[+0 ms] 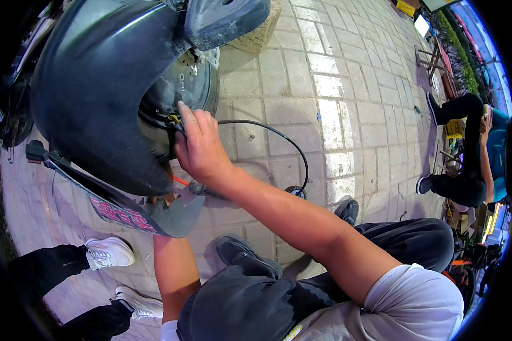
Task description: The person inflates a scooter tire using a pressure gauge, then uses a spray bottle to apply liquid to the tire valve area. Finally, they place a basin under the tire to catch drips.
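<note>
- I have the right hand (200, 142) at the wheel (169, 85), index extended; I can't tell whether its fingers grip the black hose (280, 132).
- Left hand (169, 196) mostly hidden; grip unclear.
- Wheel stands toward the paving's (381, 131) left edge.

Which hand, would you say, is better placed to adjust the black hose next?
Likely the right hand: it is at the hose beside the wheel; the left forearm runs behind the mudflap.

Left hand (169, 197) mostly behind mudflap (179, 217)
</note>
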Available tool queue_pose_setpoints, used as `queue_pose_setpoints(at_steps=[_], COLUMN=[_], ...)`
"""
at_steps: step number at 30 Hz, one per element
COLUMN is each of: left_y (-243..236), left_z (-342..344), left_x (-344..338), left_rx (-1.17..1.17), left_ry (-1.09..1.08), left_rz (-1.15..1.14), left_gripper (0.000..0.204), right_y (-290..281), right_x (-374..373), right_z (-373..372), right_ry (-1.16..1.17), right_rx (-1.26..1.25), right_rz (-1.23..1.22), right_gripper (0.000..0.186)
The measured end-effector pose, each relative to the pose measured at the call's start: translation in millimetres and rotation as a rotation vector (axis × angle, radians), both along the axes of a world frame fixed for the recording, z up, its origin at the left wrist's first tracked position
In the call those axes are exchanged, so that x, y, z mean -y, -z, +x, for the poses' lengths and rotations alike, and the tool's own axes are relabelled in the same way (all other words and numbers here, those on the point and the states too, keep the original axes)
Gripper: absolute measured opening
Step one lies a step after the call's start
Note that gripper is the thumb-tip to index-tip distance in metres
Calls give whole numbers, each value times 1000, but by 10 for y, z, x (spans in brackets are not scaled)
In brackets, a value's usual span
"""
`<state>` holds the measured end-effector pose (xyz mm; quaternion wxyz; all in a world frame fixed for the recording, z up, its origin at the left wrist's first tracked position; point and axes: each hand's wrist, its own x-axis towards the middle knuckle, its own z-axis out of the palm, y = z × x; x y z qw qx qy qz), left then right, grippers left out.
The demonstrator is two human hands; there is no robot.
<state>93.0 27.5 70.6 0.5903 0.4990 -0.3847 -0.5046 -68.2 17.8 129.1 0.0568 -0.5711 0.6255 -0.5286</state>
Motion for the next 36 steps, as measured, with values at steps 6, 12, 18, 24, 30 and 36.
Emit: queue_pose_setpoints(at_steps=[6,12,18,24,30,36], left_y=[7,57,74,105,102,182], left_z=[56,68,103,115,114,153], left_x=[-2,5,22,27,-12,-36], left_rx=[2,4,18,24,32,70], left_ry=[3,10,14,15,25,8], left_rz=[14,36,42,48,59,60], left_gripper=[50,49,48,48,47,47], right_y=[50,112,107,58,92,56], right_x=[170,213,211,229,323,279], right_z=[54,-43,-92,-167,-199,-241], right_ry=[140,103,104,9,-1,-11], right_rx=[67,83,-45,-85,-79,-90], right_rz=[32,-72,49,-29,-147,-23], right_gripper=[32,18,15,20,21,25])
